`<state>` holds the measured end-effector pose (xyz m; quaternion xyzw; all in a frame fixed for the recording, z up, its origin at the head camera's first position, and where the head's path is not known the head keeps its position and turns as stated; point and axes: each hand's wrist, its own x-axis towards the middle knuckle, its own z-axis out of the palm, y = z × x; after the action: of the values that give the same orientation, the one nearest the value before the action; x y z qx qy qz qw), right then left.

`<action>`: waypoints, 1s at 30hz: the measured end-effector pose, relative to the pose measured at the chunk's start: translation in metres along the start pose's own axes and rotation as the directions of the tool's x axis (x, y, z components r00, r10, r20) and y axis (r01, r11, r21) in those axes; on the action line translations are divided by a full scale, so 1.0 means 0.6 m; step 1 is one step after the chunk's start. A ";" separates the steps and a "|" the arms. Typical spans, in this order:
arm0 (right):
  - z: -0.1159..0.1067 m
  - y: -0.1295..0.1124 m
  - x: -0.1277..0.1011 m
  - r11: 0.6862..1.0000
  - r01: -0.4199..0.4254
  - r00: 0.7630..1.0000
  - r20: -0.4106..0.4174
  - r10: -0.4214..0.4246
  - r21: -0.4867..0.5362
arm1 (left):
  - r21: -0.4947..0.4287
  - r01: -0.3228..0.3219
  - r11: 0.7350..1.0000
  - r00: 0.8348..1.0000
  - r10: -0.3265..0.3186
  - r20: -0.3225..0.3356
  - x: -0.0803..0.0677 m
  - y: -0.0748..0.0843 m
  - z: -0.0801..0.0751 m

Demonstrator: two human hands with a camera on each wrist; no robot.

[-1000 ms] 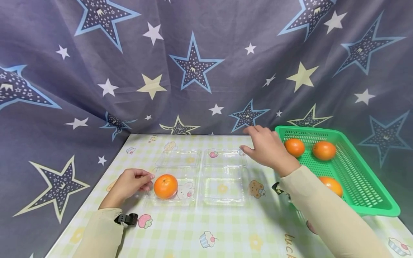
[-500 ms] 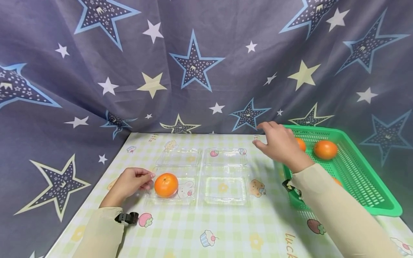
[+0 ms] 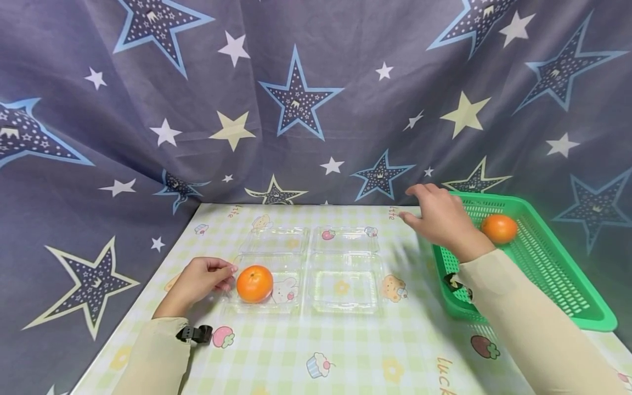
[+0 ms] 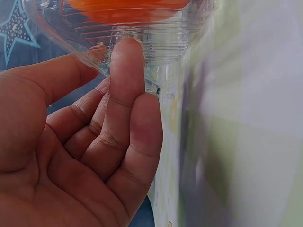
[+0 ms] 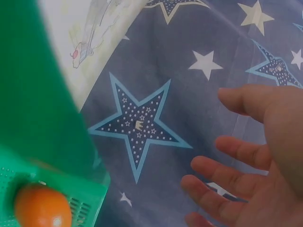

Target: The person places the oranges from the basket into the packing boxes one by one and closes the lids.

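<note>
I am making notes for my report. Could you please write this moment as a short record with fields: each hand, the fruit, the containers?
left hand: rests on the table, fingers curled against the left edge of the clear tray
right hand: open, holds nothing, above the near-left corner of the green basket
orange in tray: sits in the near-left compartment
other compartments: three, nothing in them
orange in basket: one in plain view; the arm hides part of the basket
surface: checked tablecloth with cartoon prints

Bright, even light; soft shadows lie on the bench [image 3: 345, 351]. Wrist views blur; head view bends at edges.
</note>
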<state>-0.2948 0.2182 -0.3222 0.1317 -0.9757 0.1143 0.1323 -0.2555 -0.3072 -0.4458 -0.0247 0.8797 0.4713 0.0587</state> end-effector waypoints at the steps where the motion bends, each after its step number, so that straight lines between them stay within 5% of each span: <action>1: -0.001 0.003 0.000 1.000 -0.003 1.000 -0.003 0.003 -0.001 | 0.000 0.001 1.000 1.000 -0.001 -0.001 0.000 0.000 0.000; 30: 0.017 0.089 0.005 0.991 -0.133 0.988 0.075 0.132 0.017 | -0.010 0.019 1.000 1.000 -0.019 -0.001 0.002 -0.003 0.001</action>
<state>-0.3151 0.2652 -0.3409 0.0721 -0.9852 0.1287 0.0871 -0.2565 -0.3080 -0.4478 -0.0339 0.8771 0.4750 0.0626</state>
